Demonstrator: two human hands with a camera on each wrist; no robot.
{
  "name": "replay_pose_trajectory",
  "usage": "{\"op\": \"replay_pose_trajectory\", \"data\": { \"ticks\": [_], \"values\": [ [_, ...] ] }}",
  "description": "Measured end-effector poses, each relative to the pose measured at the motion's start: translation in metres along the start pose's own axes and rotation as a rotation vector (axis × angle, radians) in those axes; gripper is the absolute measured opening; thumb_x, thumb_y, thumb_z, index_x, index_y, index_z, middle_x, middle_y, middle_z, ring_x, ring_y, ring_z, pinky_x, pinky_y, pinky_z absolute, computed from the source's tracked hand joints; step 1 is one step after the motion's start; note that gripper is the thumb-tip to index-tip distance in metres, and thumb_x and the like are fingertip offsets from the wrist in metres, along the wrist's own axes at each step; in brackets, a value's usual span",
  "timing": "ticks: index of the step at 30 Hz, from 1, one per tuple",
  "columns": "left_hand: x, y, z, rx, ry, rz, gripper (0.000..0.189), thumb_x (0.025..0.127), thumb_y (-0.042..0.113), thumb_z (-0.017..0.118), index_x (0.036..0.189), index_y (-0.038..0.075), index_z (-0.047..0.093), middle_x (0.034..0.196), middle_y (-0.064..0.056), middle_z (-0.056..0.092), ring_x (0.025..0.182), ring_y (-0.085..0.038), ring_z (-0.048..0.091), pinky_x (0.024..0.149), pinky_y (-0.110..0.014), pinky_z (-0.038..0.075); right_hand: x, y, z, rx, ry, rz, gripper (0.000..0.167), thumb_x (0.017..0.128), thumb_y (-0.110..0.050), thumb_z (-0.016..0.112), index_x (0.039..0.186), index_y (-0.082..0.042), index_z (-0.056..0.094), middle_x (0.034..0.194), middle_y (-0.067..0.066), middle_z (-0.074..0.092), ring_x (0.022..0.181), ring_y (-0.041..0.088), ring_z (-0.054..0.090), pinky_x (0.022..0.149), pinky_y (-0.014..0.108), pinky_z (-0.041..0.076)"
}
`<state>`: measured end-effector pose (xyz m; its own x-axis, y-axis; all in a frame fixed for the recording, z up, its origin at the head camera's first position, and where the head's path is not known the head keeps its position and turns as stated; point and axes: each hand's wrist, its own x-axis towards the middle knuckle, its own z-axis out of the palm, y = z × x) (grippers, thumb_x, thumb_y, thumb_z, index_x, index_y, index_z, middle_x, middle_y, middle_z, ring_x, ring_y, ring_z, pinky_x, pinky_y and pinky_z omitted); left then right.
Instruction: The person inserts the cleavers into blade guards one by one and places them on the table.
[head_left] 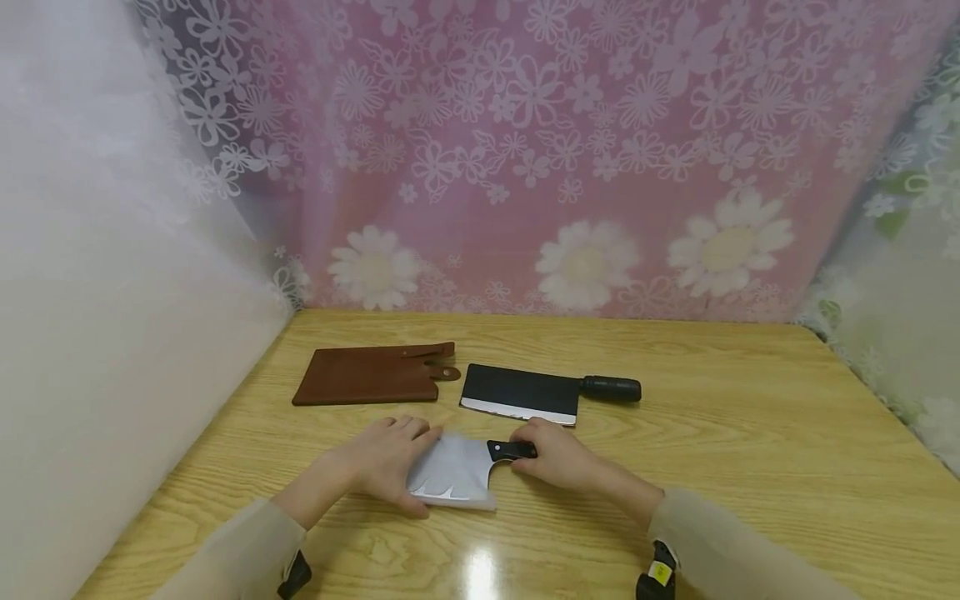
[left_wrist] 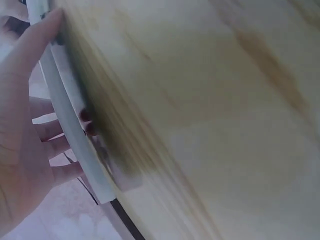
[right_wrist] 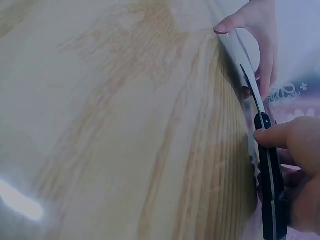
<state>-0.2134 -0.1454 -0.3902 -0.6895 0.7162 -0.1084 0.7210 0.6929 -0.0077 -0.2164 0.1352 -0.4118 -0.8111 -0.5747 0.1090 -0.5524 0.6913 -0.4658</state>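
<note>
Backdrop: pink sheet point(head_left: 487, 158) w/ white flower print hung behind the bench point(head_left: 750, 400), a whitish sheet point(head_left: 112, 267) down the L side, & a pale floral one point(head_left: 918, 283) on the R. Bench is yellowish woodgrain, glossy, w/ a bright glare spot point(head_left: 481, 575) at the near edge.

Small cleaver point(head_left: 468, 475) is front & ctr., btwn both hands, blade pointing L, handle R. White blade cover point(head_left: 450, 462) over it, silvery scalloped marks along the near side. Can't tell for sure if it's touching the bench or just above.

L hand point(head_left: 390, 462) has the cover's L end btwn thumb & fingers: thumb at near edge, fingers spread toward far edge, so grip is wide. R hand point(head_left: 555, 454) pinches the black handle point(head_left: 512, 450), thumb on one side, fingers curled behind; R wrist view shows a metal strip along the handle's edge, grip snug.

Just beyond: big cleaver point(head_left: 521, 390) lying flat, dark blade w/ bright silver edge facing the person, round black handle point(head_left: 615, 388) to the R. L of it, near but apart, a brown leather sheath point(head_left: 367, 375), flat, strap & snap tab at its R end.

Both arms in beige sleeves point(head_left: 712, 533); dark device point(head_left: 656, 579) at the R wrist w/ yellow label point(head_left: 660, 572), another dark one point(head_left: 295, 575) at L.
</note>
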Motion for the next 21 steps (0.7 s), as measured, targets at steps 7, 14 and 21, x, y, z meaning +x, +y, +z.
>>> {"op": "replay_pose_trajectory", "data": {
  "ticks": [7, 14, 21],
  "values": [
    [-0.0018, -0.0022, 0.0021, -0.022, -0.028, -0.005, 0.104, 0.066, 0.073, 0.062, 0.142, 0.006, 0.036, 0.132, -0.008, 0.044, 0.121, -0.024, 0.040, 0.097, -0.047, 0.034, 0.0012, 0.0000, 0.0032, 0.004, -0.003, 0.007, 0.025, 0.081, -0.017, 0.071, 0.100, -0.003, 0.066, 0.089, -0.002, 0.057, 0.079, 0.012, 0.049, 0.069, 0.030, 0.042],
    [-0.0042, -0.0035, 0.0055, -0.033, -0.015, -0.002, 0.101, 0.068, 0.072, 0.060, 0.142, 0.007, 0.036, 0.135, -0.008, 0.042, 0.124, -0.025, 0.038, 0.098, -0.049, 0.033, 0.0013, -0.0003, 0.0052, -0.027, 0.018, -0.024, 0.024, 0.080, -0.017, 0.072, 0.098, -0.003, 0.068, 0.088, -0.002, 0.055, 0.078, 0.012, 0.048, 0.068, 0.028, 0.041],
    [-0.0060, -0.0083, 0.0068, -0.089, 0.035, -0.004, 0.093, 0.074, 0.069, 0.058, 0.142, 0.009, 0.037, 0.135, -0.011, 0.042, 0.124, -0.027, 0.039, 0.098, -0.051, 0.033, -0.0051, 0.0060, -0.0032, 0.018, 0.025, -0.007, 0.028, 0.083, -0.024, 0.070, 0.101, -0.003, 0.066, 0.090, -0.002, 0.054, 0.080, 0.012, 0.051, 0.071, 0.030, 0.045]
  ]
}}
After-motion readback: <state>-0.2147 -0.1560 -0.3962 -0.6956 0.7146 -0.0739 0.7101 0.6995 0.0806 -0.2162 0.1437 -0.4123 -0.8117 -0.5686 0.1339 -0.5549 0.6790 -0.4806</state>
